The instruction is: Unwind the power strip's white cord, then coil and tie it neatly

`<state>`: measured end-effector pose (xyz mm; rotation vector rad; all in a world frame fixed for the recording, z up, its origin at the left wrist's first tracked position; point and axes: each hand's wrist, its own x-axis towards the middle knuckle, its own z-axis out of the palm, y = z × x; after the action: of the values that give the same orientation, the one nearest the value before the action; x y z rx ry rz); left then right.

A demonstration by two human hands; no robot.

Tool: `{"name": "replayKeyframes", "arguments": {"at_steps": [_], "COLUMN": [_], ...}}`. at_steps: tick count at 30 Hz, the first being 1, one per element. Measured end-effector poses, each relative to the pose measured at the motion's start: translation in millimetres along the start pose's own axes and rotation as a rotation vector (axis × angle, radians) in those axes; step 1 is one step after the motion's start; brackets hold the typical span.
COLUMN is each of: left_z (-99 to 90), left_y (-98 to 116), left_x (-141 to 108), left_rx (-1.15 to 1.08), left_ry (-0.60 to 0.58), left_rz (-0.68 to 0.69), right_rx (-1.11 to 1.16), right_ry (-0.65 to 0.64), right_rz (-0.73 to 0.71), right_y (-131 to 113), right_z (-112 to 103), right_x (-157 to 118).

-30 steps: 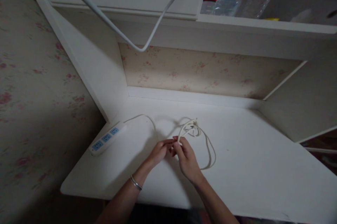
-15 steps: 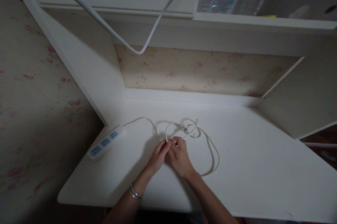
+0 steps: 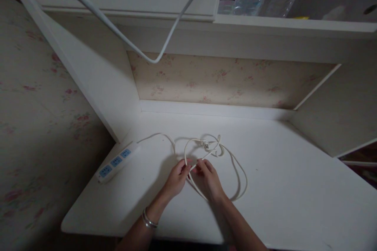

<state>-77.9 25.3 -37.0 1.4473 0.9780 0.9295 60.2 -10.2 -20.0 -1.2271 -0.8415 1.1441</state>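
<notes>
Twice pinching the white cord (image 3: 185,152) now, once between fingers of the left hand (image 3: 176,177), once between those of the right hand (image 3: 211,178), near the plug (image 3: 205,144).

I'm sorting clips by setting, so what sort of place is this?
Probably a room in a home, perhaps a study corner: floral wallpaper shows behind a white desk, and a power strip lies on the desktop.

The right hand (image 3: 211,178) has parted from the left hand (image 3: 176,179) (cord (image 3: 193,167) now showing between).
</notes>
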Motion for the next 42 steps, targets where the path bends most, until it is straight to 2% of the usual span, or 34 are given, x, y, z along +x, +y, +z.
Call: {"name": "replayKeyframes", "arguments": {"at_steps": [3, 8, 13, 17, 20, 24, 29, 34, 42], "left_z": [-0.2, 0.2, -1.0, 0.7, 1.8, 0.8, -0.4, 1.4, -1.0], "left_y": [-1.5, -0.2, -0.3, 1.5, 4.9, 9.1, 10.8, 7.8, 5.8], "left_x": [-0.2, 1.1, 4.7, 5.8, 4.0, 1.2, 0.0, -3.3, -10.5], "left_rx": [0.018, -0.027, -0.008, -0.049, -0.087, -0.225, -0.202, -0.175, -0.126], "left_ry": [0.024, 0.114, 0.212, 0.298, 0.330, 0.290, 0.236, 0.163, 0.112], "left_rz": [0.036, 0.000, 0.047, 0.056, 0.096, 0.108, 0.103, 0.120, 0.167], "right_rx": [0.131, 0.188, 0.243, 0.305, 0.357, 0.354, 0.433, 0.328, 0.163], "right_ry": [-0.094, -0.047, 0.019, -0.018, 0.019, 0.092, 0.056, 0.024, 0.086], "right_rz": [0.108, 0.018, -0.044, -0.044, -0.022, -0.020, 0.009, 0.057, 0.169], "right_y": [-7.2, -13.1, -27.3, -35.8, -32.7, -28.1, -36.2, -34.4, -23.0], "right_z": [2.9, -5.4, -18.7, -23.9, -26.1, -33.3, -41.2, -33.7, -21.5], "right_x": [2.4, 5.7, 6.6, 5.4, 6.7, 9.9, 12.0, 12.3, 5.2]}}
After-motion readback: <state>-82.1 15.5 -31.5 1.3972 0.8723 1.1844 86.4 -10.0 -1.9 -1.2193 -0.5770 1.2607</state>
